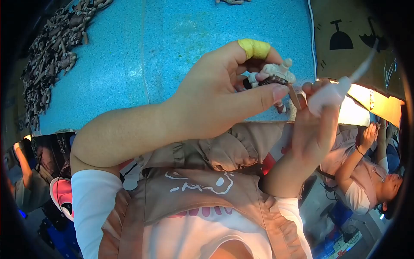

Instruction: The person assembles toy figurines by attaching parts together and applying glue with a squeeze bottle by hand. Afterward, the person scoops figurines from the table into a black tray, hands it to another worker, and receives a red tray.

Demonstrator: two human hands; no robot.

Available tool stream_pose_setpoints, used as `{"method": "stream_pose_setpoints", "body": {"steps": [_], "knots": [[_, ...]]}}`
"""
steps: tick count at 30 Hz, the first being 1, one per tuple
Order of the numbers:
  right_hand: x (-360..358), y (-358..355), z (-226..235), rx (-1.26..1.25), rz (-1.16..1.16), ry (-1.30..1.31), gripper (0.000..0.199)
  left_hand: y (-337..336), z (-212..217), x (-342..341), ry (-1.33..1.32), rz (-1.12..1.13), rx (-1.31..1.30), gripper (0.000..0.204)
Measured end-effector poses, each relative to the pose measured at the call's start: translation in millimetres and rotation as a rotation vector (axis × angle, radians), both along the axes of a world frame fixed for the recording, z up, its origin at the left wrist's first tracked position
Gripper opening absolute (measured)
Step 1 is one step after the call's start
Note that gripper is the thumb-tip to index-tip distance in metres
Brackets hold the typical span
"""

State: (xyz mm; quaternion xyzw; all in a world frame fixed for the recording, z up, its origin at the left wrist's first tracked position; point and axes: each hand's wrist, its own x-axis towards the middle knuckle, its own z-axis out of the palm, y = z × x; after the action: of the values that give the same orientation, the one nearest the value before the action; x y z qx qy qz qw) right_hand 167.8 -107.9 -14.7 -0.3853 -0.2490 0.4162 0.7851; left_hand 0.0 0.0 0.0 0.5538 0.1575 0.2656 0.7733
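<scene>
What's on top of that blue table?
A heap of small pieces at left, something small at the far edge. The left hand and forearm hide whatever is beneath them.

Smooth plastic bottle (324, 98), matt cloth apron (189, 203)

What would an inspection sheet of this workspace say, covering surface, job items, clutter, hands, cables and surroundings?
Surface: speckled blue tabletop.
Job's things: small figurine with white and dark brown parts; white squeeze bottle with a long thin nozzle.
Clutter: pile of brownish figurine parts at upper left; another small piece at the top edge.
Grippers: bare hands; left hand holds the figurine, with a yellow wrap on one finger; right hand holds the bottle.
Cables: thin white cord-like line along the tabletop's right side; whether it is a cable, unclear.
Surroundings: printed cardboard at right; a co-worker beyond the right arm.
</scene>
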Motion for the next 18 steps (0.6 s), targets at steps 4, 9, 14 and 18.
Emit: {"method": "stream_pose_setpoints", "body": {"steps": [4, 9, 14, 18], "knots": [[-1, 26, -5, -0.237, -0.217, -0.523, 0.031, 1, 3, 1, -0.029, 0.016, -0.121, 0.038], [10, 41, -18, -0.394, -0.25, -1.135, 0.033, -3, -3, 4, -0.062, 0.037, -0.134, 0.038], [3, 33, -4, -0.349, -0.507, -1.444, 0.029, -4, -3, 4, -0.13, 0.081, -0.249, 0.033], [24, 1, 0, -0.136, -0.718, -1.219, 0.024, 1, -4, 1, -0.007, 0.078, -0.147, 0.034]]}}
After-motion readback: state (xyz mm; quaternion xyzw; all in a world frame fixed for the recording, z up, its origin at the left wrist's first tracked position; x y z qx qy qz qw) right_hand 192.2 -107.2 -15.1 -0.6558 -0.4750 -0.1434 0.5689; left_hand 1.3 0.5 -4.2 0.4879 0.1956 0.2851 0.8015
